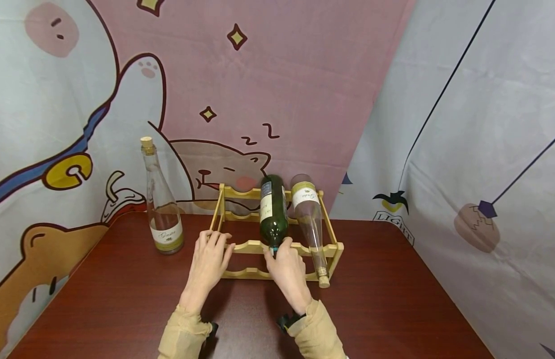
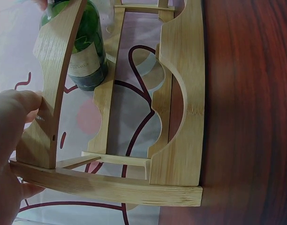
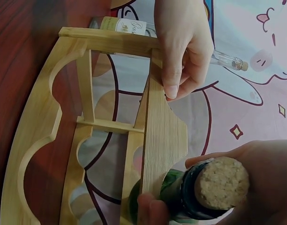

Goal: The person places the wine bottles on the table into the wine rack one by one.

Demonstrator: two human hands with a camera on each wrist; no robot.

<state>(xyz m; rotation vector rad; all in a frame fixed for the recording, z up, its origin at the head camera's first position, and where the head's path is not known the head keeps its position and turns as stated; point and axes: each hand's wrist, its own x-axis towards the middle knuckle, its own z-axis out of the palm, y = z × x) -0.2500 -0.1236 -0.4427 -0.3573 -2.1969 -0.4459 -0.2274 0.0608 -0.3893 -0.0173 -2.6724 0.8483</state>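
**Green wine bottle lies in the wooden wine rack, its neck in the right hand**

We see the green bottle on the upper tier, in the middle, its pale label up and its neck pointing toward the person, over the front rail; in the right wrist view we find a cork seated in its mouth; the right hand is narrowed about that neck, fingers curled round it close to the rail.

The left hand grips the rack at its front left corner, thumb on the near face of the upper rail and fingers behind; to the right of the green bottle we see a clear corked bottle lying on the same tier, its neck reaching past the front rail; a second clear bottle, also corked, stands upright on the reddish-brown table, left of the rack; behind everything hangs a cartoon-printed cloth.
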